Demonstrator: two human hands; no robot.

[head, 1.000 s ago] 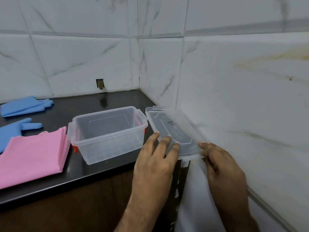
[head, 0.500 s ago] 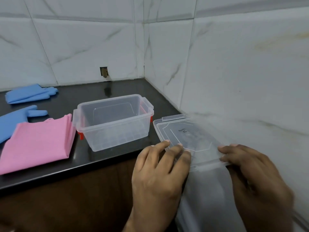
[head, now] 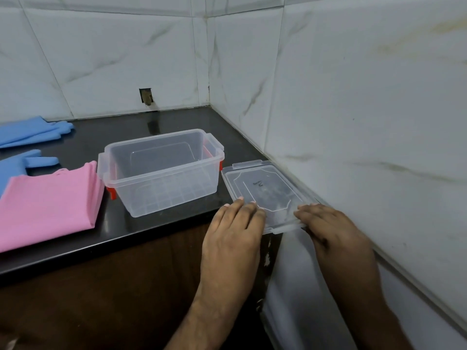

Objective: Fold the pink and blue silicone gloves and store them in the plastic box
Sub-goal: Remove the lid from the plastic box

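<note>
The clear plastic box (head: pixel 171 195) stands open on the black counter (head: pixel 177 120), with nothing inside. Its clear lid (head: pixel 262 188) lies flat to the right of it, by the wall, its near edge over the counter's edge. My left hand (head: pixel 232 238) holds the lid's near edge with its fingers laid on top. My right hand (head: pixel 333 231) pinches the near right corner. Both thumbs are hidden. A folded pink glove (head: pixel 50 203) lies left of the box. One blue glove (head: pixel 22 165) lies behind it and another blue glove (head: pixel 32 131) farther back.
White tiled walls close the counter at the back and on the right. A small hole (head: pixel 146 97) sits low in the back wall. Below the counter's front edge is a brown cabinet front (head: pixel 101 286).
The lid was tilted up in both hands beside the box; it has come down flat onto the counter at the right. The camera view has shifted.
</note>
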